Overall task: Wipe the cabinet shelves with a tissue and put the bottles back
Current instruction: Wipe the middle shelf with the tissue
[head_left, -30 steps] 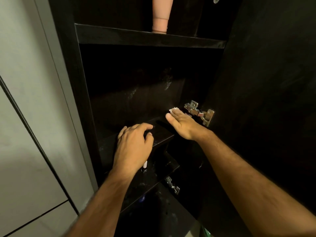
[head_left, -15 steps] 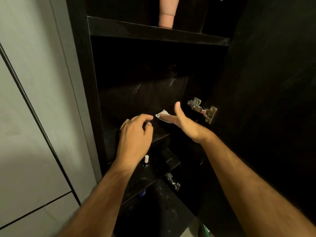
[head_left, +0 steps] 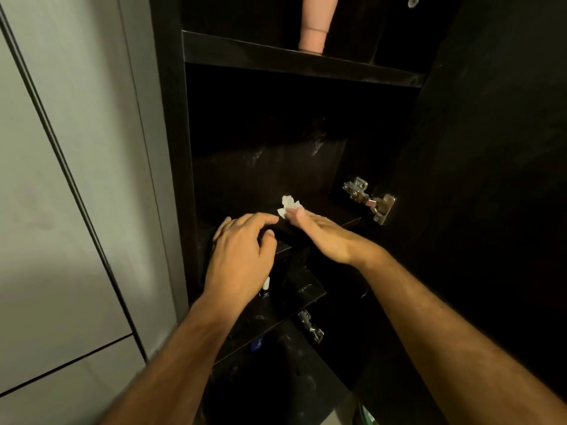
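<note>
Since half a second ago the right hand (head_left: 322,233) has turned from thumb-up to palm-down on the middle shelf (head_left: 331,210), and the tissue (head_left: 288,205) has stayed at its fingertips near the shelf's middle. That white, crumpled tissue lies on the dark shelf surface, pressed under the straight fingers of the right hand, with a bunched part showing beyond the fingertips. Just to its left, the left hand (head_left: 242,256) rests on the front edge of the same shelf, fingers bent over the lip and holding nothing, its index fingertip close to the tissue. Below the left wrist, a small bottle with a white cap (head_left: 265,285) stands upright on the lower shelf (head_left: 294,299). Further down, something blue (head_left: 256,345) shows in the dark, too dim to identify. On the upper shelf (head_left: 300,61) stands a pink bottle (head_left: 314,26), its top cut off by the frame. A metal hinge (head_left: 369,202) sits at the right of the middle shelf, joined to the open cabinet door (head_left: 491,179); a second hinge (head_left: 311,326) is lower down. A pale wall panel (head_left: 61,210) fills the left side.
</note>
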